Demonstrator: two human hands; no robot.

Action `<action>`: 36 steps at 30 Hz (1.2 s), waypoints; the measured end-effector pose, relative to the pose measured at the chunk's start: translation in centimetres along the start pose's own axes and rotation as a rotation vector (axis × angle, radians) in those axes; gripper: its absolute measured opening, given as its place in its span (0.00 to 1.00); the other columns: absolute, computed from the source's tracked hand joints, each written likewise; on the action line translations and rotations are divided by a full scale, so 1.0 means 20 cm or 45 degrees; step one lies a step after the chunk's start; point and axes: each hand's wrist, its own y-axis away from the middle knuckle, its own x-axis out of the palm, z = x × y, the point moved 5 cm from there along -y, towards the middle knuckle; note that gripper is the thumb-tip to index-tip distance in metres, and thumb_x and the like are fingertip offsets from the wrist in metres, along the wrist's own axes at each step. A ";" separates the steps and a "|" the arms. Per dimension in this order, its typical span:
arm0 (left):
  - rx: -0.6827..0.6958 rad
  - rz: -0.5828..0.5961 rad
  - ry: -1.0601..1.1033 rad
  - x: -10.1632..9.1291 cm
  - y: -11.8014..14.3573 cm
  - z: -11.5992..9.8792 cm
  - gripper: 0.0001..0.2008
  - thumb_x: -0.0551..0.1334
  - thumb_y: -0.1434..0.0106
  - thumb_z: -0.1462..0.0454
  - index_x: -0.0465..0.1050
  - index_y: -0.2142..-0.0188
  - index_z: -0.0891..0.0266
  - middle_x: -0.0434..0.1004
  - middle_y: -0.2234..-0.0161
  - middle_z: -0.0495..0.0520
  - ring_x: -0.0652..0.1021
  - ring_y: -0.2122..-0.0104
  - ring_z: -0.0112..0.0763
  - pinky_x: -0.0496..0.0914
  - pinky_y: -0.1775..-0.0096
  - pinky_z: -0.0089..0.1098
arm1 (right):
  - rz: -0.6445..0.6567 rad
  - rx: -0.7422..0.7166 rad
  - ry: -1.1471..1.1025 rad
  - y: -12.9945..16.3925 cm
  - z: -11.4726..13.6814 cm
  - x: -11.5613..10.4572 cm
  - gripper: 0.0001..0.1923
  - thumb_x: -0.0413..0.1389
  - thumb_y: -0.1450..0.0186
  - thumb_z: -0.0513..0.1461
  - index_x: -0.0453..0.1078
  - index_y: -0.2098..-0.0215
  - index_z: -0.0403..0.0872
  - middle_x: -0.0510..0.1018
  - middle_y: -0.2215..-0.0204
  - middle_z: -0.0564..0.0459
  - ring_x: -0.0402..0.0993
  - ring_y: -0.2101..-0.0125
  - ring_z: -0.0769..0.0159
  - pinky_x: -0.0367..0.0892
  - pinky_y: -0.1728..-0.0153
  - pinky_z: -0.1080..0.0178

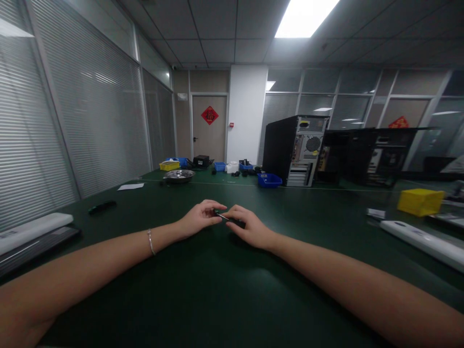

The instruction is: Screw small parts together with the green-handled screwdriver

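Observation:
Both hands meet above the middle of the green tabletop [163, 285]. Between them is a small thin silvery rod [223, 217] with a dark greenish end; its exact kind is too small to make out. My left hand [199, 219], with a bracelet [151, 241] on the wrist, is closed on the dark end with thumb and fingers. My right hand [250, 226] pinches the rod's other end between thumb and fingers. Part of the rod is hidden behind the fingertips.
A black computer tower [290, 150] stands back right, beside a blue bin [269, 180]. A metal dish [179, 176] and a yellow tray [169, 166] are back left. A dark slim tool [102, 207] lies left. Rightward are a yellow box [420, 201] and a long white bar [424, 241].

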 end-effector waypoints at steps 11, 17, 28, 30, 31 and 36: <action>-0.041 -0.027 0.190 0.01 -0.01 -0.02 0.15 0.57 0.40 0.68 0.65 0.52 0.64 0.67 0.52 0.59 0.73 0.58 0.34 0.68 0.57 0.37 | -0.163 0.140 0.095 0.00 -0.03 -0.03 0.16 0.52 0.37 0.35 0.66 0.50 0.49 0.71 0.62 0.50 0.68 0.62 0.64 0.64 0.62 0.61; 0.012 -0.045 0.195 -0.01 -0.02 0.02 0.15 0.60 0.42 0.67 0.67 0.54 0.64 0.70 0.54 0.58 0.73 0.56 0.35 0.67 0.53 0.38 | -0.138 0.165 0.162 0.00 -0.04 -0.02 0.15 0.53 0.37 0.36 0.67 0.51 0.49 0.71 0.62 0.50 0.68 0.64 0.65 0.64 0.62 0.62; 0.114 -0.099 -0.106 -0.04 0.00 -0.01 0.13 0.58 0.40 0.65 0.72 0.55 0.65 0.75 0.60 0.56 0.75 0.64 0.32 0.70 0.59 0.35 | -0.078 0.136 0.217 0.01 -0.02 -0.02 0.16 0.53 0.38 0.36 0.68 0.51 0.50 0.72 0.61 0.50 0.69 0.63 0.65 0.65 0.62 0.62; 0.131 -0.101 -0.131 -0.04 0.01 -0.01 0.13 0.58 0.40 0.64 0.72 0.55 0.64 0.75 0.60 0.56 0.76 0.65 0.31 0.71 0.59 0.35 | -0.097 0.130 0.219 0.01 -0.02 -0.02 0.16 0.53 0.37 0.36 0.68 0.50 0.50 0.72 0.62 0.50 0.69 0.63 0.65 0.65 0.62 0.62; 0.131 -0.103 -0.126 -0.04 0.01 -0.02 0.13 0.58 0.40 0.64 0.72 0.55 0.64 0.76 0.61 0.56 0.76 0.66 0.32 0.71 0.60 0.35 | -0.108 0.126 0.217 0.01 -0.02 -0.02 0.16 0.53 0.37 0.36 0.68 0.50 0.50 0.72 0.62 0.50 0.69 0.63 0.65 0.65 0.62 0.62; 0.038 -0.122 0.028 -0.03 0.01 -0.04 0.13 0.60 0.41 0.64 0.73 0.57 0.65 0.77 0.62 0.56 0.77 0.66 0.33 0.72 0.60 0.36 | -0.128 0.097 0.161 0.01 -0.01 -0.03 0.16 0.53 0.37 0.36 0.68 0.50 0.50 0.72 0.62 0.50 0.69 0.63 0.64 0.65 0.61 0.61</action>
